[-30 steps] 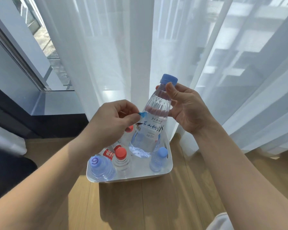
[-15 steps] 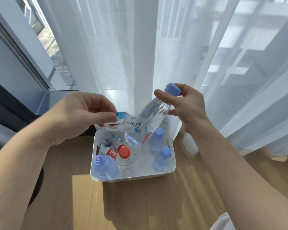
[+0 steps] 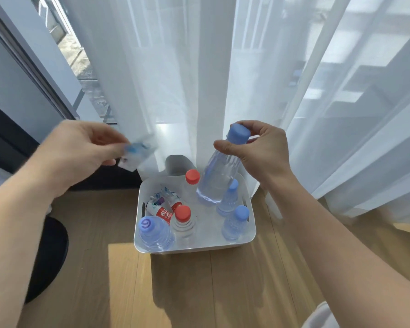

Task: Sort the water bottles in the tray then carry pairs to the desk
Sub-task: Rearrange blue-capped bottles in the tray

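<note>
Right hand (image 3: 262, 150) grips the bottle (image 3: 217, 176) by its neck over the tray (image 3: 251, 235) — left hand (image 3: 81, 150) pinches a label (image 3: 137, 152).

The tray (image 3: 195, 249) is white, on a floor (image 3: 234, 292) of light brown wood planks. The held bottle (image 3: 217, 178) is clear, ribbed at the shoulder, with a pale blue cap (image 3: 238, 134). The label (image 3: 137, 151) is white and clear with a blue patch, blurred. Two small bottles (image 3: 234, 223) along the tray's right edge are clear bluish with blue caps. At the near left corner a bottle (image 3: 154, 233) carries a blue cap with a white swirl. Two bottles (image 3: 183, 221) have red caps. Loose labels (image 3: 162, 207) in the tray are red and white. The curtain (image 3: 223, 67) is sheer white.
</note>
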A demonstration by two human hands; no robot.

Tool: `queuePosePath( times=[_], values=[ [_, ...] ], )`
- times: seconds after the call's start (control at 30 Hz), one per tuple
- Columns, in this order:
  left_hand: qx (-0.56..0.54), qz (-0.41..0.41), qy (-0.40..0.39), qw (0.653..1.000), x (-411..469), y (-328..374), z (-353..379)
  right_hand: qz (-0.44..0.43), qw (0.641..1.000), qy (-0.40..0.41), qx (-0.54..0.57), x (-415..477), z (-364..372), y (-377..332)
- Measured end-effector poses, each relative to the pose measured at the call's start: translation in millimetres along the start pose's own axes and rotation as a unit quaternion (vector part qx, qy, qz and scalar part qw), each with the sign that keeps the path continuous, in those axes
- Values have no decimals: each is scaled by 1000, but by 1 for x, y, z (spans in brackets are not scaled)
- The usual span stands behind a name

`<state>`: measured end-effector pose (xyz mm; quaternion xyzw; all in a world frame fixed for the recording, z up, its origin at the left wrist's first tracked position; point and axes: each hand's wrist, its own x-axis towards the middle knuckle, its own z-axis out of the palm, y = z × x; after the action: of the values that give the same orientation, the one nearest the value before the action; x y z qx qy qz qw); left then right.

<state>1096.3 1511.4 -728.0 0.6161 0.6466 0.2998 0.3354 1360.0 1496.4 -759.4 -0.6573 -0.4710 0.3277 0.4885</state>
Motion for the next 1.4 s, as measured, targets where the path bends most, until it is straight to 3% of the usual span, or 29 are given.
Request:
queuePosePath(
  times=[0.1, 0.2, 0.33, 0.53, 0.7, 0.83, 1.0, 1.07, 1.17, 1.2, 1.27, 1.4],
  values=[
    [214, 5, 14, 977, 1, -14, 35, -9, 998, -52, -46, -2, 3, 6],
    [286, 2, 8, 958, 11, -42, 62, -39, 983, -126, -124, -9, 9, 15],
    [301, -25, -15, 953, 17, -64, 82, -88, 945, -218, -229, -16, 15, 32],
    [290, -50, -76, 953, 22, -88, 91, -66, 905, -308, -286, -24, 22, 56],
    [300, -68, -20, 951, 20, -93, 85, -87, 850, -382, -352, -35, 41, 73],
    [245, -70, -45, 966, 23, -92, 89, -73, 819, -404, -400, -38, 47, 89],
    [267, -42, -99, 958, 24, -78, 79, -43, 780, -444, -438, -38, 49, 97],
    [248, -17, -203, 947, 17, -55, 75, 2, 792, -451, -411, -29, 48, 90],
    [308, 65, -340, 886, -6, -29, 88, 44, 885, -322, -334, -8, 51, 79],
    [340, 100, -352, 866, -14, -28, 96, 42, 907, -274, -318, -3, 55, 78],
    [392, 147, -333, 845, -23, -34, 109, 46, 919, -251, -299, 0, 67, 81],
    [428, 171, -265, 847, -27, -53, 123, 20, 921, -257, -292, -7, 93, 91]
  ],
)
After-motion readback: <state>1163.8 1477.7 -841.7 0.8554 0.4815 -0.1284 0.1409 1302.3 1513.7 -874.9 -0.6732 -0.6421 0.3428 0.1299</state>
